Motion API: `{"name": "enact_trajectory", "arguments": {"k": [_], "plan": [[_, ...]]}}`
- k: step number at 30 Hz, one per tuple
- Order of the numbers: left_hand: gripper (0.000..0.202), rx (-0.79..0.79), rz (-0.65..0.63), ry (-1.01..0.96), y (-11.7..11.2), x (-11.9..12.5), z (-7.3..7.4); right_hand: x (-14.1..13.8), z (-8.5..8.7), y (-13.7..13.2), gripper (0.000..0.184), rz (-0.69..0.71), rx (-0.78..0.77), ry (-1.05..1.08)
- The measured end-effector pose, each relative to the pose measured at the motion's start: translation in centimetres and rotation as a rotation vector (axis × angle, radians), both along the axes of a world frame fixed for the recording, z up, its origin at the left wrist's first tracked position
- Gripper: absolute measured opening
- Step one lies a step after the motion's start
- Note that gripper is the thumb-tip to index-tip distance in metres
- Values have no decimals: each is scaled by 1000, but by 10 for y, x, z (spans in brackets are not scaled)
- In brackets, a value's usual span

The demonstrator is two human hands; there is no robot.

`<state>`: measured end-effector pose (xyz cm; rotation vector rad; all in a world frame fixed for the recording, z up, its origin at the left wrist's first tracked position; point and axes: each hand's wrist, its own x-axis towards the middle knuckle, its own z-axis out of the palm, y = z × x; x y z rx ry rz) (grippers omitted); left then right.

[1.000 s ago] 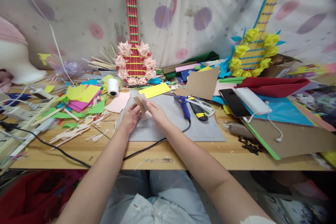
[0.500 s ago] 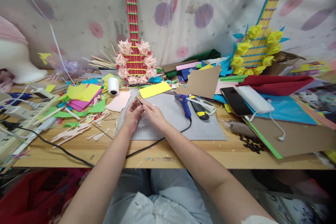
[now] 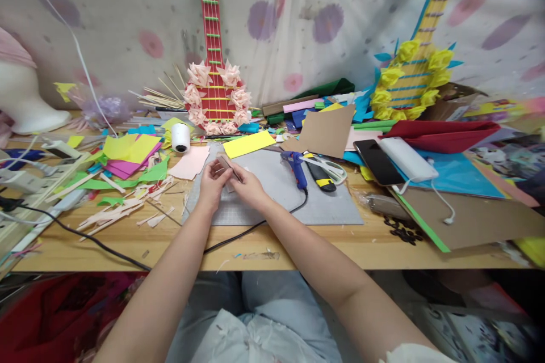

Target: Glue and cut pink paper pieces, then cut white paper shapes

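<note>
Over the grey cutting mat (image 3: 315,204), my left hand (image 3: 212,184) and my right hand (image 3: 247,184) pinch a small brown cardboard piece (image 3: 225,163) between them, fingers closed on its edges. A pale pink paper scrap lies under the hands on the mat. A blue glue gun (image 3: 294,167) rests on the mat just right of my right hand, its black cord (image 3: 251,229) running back toward me. A yellow paper strip (image 3: 249,144) lies beyond the hands.
A red paper guitar with pink flowers (image 3: 215,91) and a yellow one (image 3: 415,76) lean on the back wall. Scissors (image 3: 330,167), a utility knife (image 3: 317,178), a phone (image 3: 374,161), a white power bank (image 3: 406,161), a white tape roll (image 3: 180,138) and coloured paper scraps (image 3: 128,153) crowd the wooden table.
The cardboard piece went from flat-on to nearly edge-on between my fingers, and both hands drew closer together. The view shifted slightly.
</note>
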<state>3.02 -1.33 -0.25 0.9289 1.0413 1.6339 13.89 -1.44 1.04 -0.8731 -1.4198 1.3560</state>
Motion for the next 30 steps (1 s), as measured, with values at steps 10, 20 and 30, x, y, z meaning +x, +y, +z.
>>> {"name": "enact_trajectory", "arguments": {"k": [10, 20, 30], "plan": [[36, -99, 52, -48, 5, -1, -6, 12, -11, 14, 25, 76, -257, 300], [34, -113, 75, -96, 3, -2, -2, 22, -18, 22, 24, -153, -261, 154], [34, -153, 52, -119, 1, -2, 2, 22, -17, 21, 32, -90, -287, 139]]}}
